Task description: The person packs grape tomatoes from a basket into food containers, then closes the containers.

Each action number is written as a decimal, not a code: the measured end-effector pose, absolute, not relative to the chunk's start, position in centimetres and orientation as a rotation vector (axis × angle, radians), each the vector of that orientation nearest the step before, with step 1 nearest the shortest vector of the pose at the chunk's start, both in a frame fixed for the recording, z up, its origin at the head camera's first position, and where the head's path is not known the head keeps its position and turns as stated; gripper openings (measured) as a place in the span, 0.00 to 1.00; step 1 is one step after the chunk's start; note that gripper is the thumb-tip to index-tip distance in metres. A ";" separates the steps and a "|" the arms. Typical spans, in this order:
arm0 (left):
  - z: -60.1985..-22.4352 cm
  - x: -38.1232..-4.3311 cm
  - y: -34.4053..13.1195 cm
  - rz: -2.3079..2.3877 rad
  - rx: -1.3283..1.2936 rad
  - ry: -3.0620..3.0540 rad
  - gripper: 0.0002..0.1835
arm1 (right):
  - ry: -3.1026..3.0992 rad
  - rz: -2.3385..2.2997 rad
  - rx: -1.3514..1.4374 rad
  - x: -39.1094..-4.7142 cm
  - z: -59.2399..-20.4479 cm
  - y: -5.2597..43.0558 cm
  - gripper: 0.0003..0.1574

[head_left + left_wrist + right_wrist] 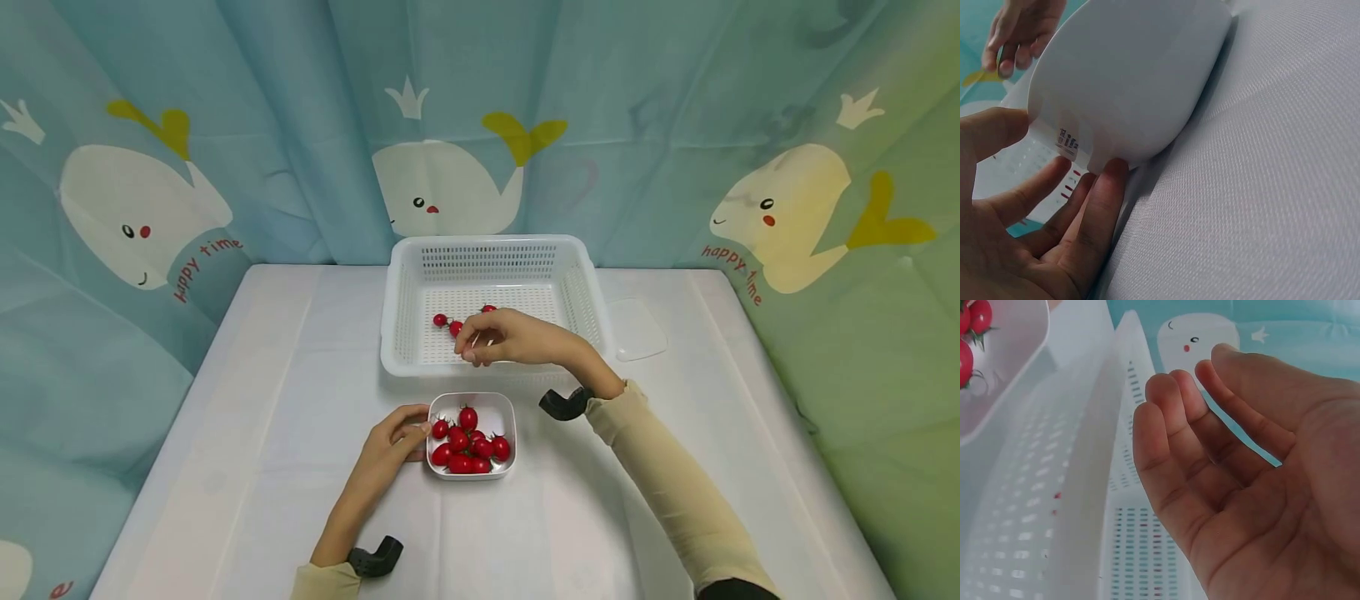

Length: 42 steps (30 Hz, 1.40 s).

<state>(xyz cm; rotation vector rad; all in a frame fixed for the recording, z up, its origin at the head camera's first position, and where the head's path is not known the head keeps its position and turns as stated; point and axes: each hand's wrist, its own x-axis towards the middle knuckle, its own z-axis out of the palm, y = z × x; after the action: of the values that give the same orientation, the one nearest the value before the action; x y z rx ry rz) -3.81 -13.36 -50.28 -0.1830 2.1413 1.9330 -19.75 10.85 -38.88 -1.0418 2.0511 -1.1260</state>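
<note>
Cherry tomatoes (457, 439) with green stems fill much of a small white rounded-square container (513, 433). My left hand (390, 446) holds that container at its left side, thumb by the rim; the left wrist view shows fingertips (1115, 169) against its outer wall. Over the front of a white slotted basket (397, 333) hovers my right hand (525, 340), with loosely bent fingers and nothing in its grasp in the right wrist view. A few more tomatoes (440, 320) lie on the basket floor, partly hidden by this hand.
A clear, flat lid-like piece (637, 329) lies right of the basket. White cloth (300, 400) covers the table. Behind and along both sides hangs a blue-green curtain (300, 83) with whale prints; the basket's back edge stands close to it.
</note>
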 end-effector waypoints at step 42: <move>-50.3 -3.8 -13.3 1.907 -0.195 2.169 0.23 | 2.258 -0.739 -0.807 -29.2 -41.6 3.7 0.16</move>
<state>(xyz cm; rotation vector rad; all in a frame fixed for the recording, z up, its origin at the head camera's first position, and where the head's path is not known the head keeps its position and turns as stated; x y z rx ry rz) -3.80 -13.33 -50.33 -0.1945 2.1695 1.9066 -29.15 3.72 -41.60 -0.8070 2.2582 -0.7393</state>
